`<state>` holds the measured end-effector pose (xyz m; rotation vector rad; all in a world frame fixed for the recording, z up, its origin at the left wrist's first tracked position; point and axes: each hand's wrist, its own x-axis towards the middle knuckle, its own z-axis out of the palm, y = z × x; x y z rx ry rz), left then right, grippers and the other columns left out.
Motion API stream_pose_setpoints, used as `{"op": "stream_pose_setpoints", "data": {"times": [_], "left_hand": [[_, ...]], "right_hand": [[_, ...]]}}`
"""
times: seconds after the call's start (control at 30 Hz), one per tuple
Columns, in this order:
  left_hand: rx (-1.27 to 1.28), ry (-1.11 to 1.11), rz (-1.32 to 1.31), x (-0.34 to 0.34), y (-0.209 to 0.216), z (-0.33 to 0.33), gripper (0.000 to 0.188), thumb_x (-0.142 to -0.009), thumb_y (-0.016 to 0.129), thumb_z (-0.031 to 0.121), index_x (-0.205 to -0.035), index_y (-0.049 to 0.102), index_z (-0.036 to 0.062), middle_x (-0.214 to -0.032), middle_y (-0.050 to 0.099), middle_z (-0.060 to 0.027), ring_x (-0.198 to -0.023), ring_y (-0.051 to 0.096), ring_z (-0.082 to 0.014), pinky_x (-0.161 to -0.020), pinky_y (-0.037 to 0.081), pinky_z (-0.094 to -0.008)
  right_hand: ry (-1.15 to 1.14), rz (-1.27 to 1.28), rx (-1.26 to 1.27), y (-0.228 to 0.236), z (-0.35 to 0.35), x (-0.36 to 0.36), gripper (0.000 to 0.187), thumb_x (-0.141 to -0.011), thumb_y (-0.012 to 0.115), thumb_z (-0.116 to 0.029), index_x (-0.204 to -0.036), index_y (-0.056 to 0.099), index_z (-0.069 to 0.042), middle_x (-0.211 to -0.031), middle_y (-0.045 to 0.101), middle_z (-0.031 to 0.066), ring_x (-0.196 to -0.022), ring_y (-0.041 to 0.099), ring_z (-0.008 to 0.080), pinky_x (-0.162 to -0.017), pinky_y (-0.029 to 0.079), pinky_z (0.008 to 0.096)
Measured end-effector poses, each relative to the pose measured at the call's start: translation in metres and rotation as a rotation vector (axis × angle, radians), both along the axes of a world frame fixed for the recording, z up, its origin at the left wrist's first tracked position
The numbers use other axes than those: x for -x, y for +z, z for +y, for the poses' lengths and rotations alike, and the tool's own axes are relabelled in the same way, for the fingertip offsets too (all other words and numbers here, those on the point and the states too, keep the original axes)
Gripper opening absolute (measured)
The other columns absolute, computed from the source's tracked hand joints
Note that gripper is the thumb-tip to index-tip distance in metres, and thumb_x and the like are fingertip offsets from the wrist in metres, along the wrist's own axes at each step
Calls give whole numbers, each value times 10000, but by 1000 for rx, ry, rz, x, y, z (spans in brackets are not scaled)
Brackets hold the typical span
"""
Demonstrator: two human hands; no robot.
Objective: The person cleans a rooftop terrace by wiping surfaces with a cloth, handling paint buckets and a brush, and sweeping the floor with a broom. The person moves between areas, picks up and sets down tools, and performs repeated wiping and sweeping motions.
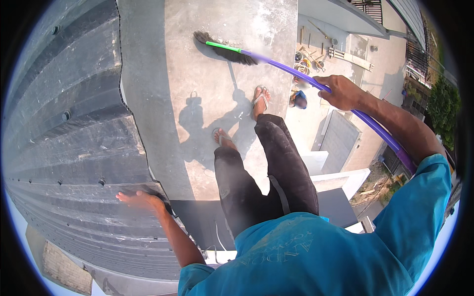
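Note:
My right hand (340, 92) is wrapped round the purple handle of a broom (296, 74), out to my right. The handle slants up past my right forearm. Its green collar and dark bristle head (222, 51) rest on the pale concrete ledge (197, 24) ahead of my feet. Away to my left, my left hand (140, 200) stretches out with its fingers extended and holds nothing. It lies over the grey corrugated metal roof (64, 143), near the roof's edge; whether it touches the metal I cannot tell.
My sandalled feet (260, 101) stand on the ledge, whose right side drops to a lower yard. Down there are tools and buckets (308, 61), a pale plank frame (350, 59) and a small blue and dark shape (298, 99). Bolts (101, 181) stick up from the roof.

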<state>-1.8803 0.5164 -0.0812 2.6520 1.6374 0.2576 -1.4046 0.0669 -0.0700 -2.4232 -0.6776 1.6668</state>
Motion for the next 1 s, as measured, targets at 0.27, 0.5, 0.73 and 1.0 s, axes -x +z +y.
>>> {"op": "stream_pose_setpoints", "data": {"times": [0.27, 0.5, 0.73, 1.0], "left_hand": [[7, -22, 38, 1, 2, -7, 946, -984, 125, 753, -1606, 92, 42, -1684, 74, -195, -1564, 70, -368, -1218, -49, -618], [-10, -134, 72, -15, 10, -5, 984, -999, 212, 733, -1584, 116, -52, -1651, 87, -285, -1527, 103, -437, -1213, 94, -592], [23, -47, -54, -11, 5, -13, 1006, -947, 183, 812, -1588, 111, 39, -1603, 138, -278, -1516, 111, -434, -1202, 157, -639], [-135, -26, -52, -37, 51, 33, 882, -997, 236, 729, -1556, 200, 47, -1600, 238, -213, -1504, 243, -371, -1227, 195, -582]], "right_hand": [[-19, 681, -190, -52, 70, 116, 506, -973, 499, -236, -1438, 485, -39, -720, 625, 154, -600, 662, 248, -661, 552, 416], [233, 734, -244, -242, 263, 322, 343, -806, 630, -157, -1075, 717, 37, -801, 710, 229, -739, 727, 345, -663, 568, 453], [-235, 629, -417, -286, 368, 187, 271, -850, 655, -183, -1039, 713, 2, -714, 685, 161, -609, 688, 257, -605, 547, 405], [-600, 673, -388, -172, 311, 61, 500, -992, 519, -178, -1480, 485, -76, -580, 525, 71, -436, 542, 187, -462, 480, 353]]}}
